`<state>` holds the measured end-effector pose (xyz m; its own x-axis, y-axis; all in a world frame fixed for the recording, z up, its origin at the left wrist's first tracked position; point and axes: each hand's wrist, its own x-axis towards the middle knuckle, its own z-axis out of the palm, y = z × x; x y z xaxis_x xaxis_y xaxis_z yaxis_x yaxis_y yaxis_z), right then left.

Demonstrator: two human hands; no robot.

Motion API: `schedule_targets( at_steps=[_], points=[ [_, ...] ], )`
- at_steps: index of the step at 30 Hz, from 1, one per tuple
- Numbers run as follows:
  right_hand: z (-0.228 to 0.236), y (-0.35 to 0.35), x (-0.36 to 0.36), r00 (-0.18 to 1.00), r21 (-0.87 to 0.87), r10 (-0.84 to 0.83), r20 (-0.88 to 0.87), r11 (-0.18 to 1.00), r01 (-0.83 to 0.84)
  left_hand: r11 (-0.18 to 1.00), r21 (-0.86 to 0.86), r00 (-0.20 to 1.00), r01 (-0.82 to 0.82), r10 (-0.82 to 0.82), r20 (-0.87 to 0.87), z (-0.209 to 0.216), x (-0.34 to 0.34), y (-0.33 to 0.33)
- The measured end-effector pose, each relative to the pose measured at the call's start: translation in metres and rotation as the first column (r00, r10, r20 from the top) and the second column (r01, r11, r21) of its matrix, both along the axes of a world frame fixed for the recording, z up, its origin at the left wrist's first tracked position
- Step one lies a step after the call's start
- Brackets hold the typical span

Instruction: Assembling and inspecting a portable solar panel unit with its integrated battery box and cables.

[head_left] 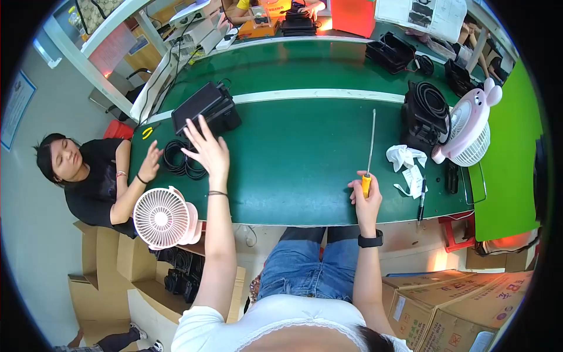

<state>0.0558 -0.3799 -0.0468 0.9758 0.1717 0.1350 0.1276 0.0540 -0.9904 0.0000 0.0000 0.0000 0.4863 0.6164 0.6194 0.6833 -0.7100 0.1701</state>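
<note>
A person's 2 bare hands work over a green bench (293, 170), seen from the head. The right hand (367, 196), near the front edge, wraps its grip around the yellow handle of a screwdriver (366, 180). The long thin shaft rises out of that grip and points away from the wearer, across the bench, its far end well apart from anything else. The palm side and most of the curled fingers are out of sight, and the tip is too small to make out.

The left hand (209, 151) has its fingers spread wide, with nothing in its grip. Its fingertips overlap the near edge of a tilted black box (198, 110); whether they touch it cannot be told. The hand hides part of the box's front. A coil of black cable (169, 158) lies just beside, partly covered by the thumb side of the hand.

At the left edge of the bench, a co-worker's raised hand (151, 163) is near the coil, close to yellow-handled pliers (148, 132). To the right of the screwdriver lie crumpled white paper (403, 156) and a pen (422, 200). Behind them, a 2nd black box (417, 128) is partly hidden by the cable looped over it
</note>
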Motion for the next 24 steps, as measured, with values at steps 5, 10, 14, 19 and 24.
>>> schedule_targets(
  at_steps=[5, 10, 14, 19, 24],
  points=[
    [-0.002, 0.004, 0.0, 0.992, -0.267, -0.002, 0.126, 0.963, 0.035, 0.845, -0.136, 0.855, 0.517, -0.503, 0.127, -0.029, 0.001, -0.059],
    [0.003, 0.012, -0.006, 0.964, -0.364, 0.021, 0.265, 0.928, 0.079, 0.733, -0.32, 0.715, 0.599, -0.671, -0.197, -0.047, -0.004, -0.076],
    [0.001, 0.014, -0.006, 0.958, -0.376, 0.013, 0.287, 0.921, 0.1, 0.71, -0.326, 0.707, 0.623, -0.691, -0.153, -0.047, -0.008, -0.069],
    [-0.004, 0.012, -0.005, 0.953, -0.388, 0.014, 0.303, 0.915, 0.11, 0.695, -0.347, 0.696, 0.63, -0.704, -0.144, -0.042, -0.01, -0.066],
    [-0.008, 0.013, -0.005, 0.944, -0.369, 0.005, 0.33, 0.921, 0.124, 0.696, -0.354, 0.699, 0.625, -0.701, -0.142, -0.04, -0.012, -0.068]
  ],
)
